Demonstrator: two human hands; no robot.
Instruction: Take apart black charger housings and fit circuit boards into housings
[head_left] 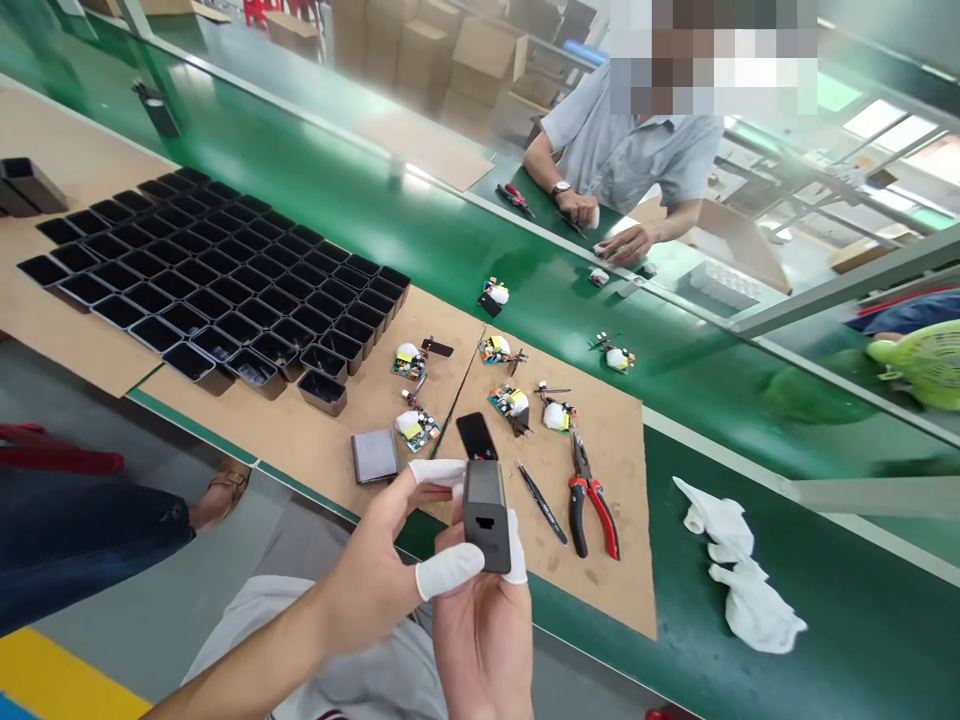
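Observation:
A dark grey charger housing (486, 514) with a port in its near end is held upright between both my hands above the cardboard sheet (615, 570). My left hand (390, 560) pinches it from the left, with white finger cots on thumb and forefinger. My right hand (484, 625) cups it from below, a cot on the thumb. Just behind it lie a black flat cover (476, 435), a grey housing (374, 455) on its side, and several small circuit boards (417, 427). Tweezers (541, 502) and red-handled pliers (589, 497) lie to the right.
Rows of black empty housings (210, 275) fill the cardboard at left. A green conveyor belt (825, 600) carries more boards (616, 356) and white gloves (739, 575). Across it a person in a grey shirt (637, 150) works with both hands. Another person's leg (75, 530) shows at left.

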